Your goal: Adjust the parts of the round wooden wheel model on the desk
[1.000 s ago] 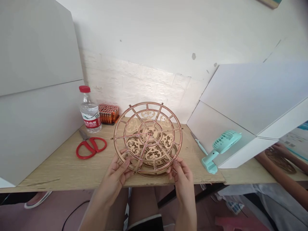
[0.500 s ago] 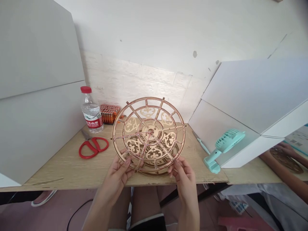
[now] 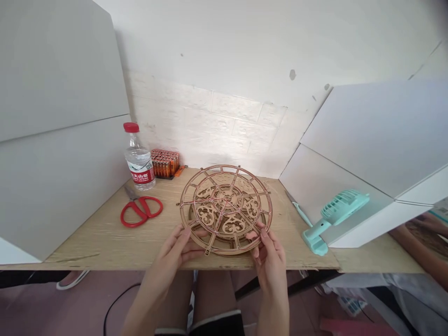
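A round wooden openwork wheel (image 3: 227,199), with spokes, scroll-shaped cut-outs and small tabs on its rim, is held low over the table. My left hand (image 3: 178,247) grips its near left edge, thumb on top and fingers beneath. On the near right edge my right hand (image 3: 269,249) pinches the rim between thumb and fingers. Under the wheel more round wooden pieces show through the gaps, partly hidden by it.
Red-handled scissors (image 3: 142,211), a water bottle (image 3: 140,163) and a pack of batteries (image 3: 164,163) stand at the left. A mint fan (image 3: 334,217) and a slim tool (image 3: 301,213) are at the right. White panels (image 3: 364,140) flank the table; beyond them another person's arm (image 3: 416,252) shows.
The wheel has come down from a tilted, raised position to lie flatter and nearer the pieces below. Both hands have stayed on its rim. The view has shifted slightly.
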The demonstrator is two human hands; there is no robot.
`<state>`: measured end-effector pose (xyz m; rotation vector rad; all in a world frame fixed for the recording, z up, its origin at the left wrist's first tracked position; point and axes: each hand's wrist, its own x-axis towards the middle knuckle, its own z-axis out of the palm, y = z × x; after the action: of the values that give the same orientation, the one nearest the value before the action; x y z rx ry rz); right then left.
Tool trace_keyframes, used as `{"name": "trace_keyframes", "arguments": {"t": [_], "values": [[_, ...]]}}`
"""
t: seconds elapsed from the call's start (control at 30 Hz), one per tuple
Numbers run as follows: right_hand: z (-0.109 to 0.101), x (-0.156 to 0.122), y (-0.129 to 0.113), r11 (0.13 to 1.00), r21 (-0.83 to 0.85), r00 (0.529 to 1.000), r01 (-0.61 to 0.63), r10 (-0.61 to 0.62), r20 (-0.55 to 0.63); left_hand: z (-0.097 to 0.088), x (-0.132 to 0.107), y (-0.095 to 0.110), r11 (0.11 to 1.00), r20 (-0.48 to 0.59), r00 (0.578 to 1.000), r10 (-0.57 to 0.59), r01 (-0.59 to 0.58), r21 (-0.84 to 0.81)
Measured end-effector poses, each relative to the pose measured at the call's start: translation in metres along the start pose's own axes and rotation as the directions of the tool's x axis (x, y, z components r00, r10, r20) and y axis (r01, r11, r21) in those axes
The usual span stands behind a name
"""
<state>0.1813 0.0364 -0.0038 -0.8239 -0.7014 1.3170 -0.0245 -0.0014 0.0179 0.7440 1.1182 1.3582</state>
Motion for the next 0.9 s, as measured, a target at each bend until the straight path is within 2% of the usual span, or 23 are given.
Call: {"name": "trace_keyframes", "arguments": {"t": [0.1,0.2,0.4,0.63,0.9], "values": [[0.001,0.002,0.003,1.000,0.010,1.000,0.011,-0.011,-0.020,-0.007,-0.001,0.006,0.998,-0.061,0.997,0.042,-0.039,0.053],[0.001,0.002,0.004,0.999,0.028,1.000,0.023,-0.022,-0.019,-0.011,0.002,0.008,0.998,-0.067,0.996,0.051,-0.047,0.049],[0.000,0.002,0.002,0.998,-0.046,0.998,0.053,-0.052,0.025,-0.013,0.010,0.000,0.994,-0.107,0.989,0.105,-0.109,-0.026],[-0.002,0.005,0.005,0.997,-0.021,0.994,0.068,-0.066,0.084,-0.010,0.013,-0.001,0.974,-0.125,0.966,0.225,-0.222,0.039],[0.001,0.004,0.006,0.998,-0.041,0.998,0.049,-0.047,0.039,-0.012,0.018,-0.005,0.961,-0.152,0.950,0.273,-0.262,0.090]]}}
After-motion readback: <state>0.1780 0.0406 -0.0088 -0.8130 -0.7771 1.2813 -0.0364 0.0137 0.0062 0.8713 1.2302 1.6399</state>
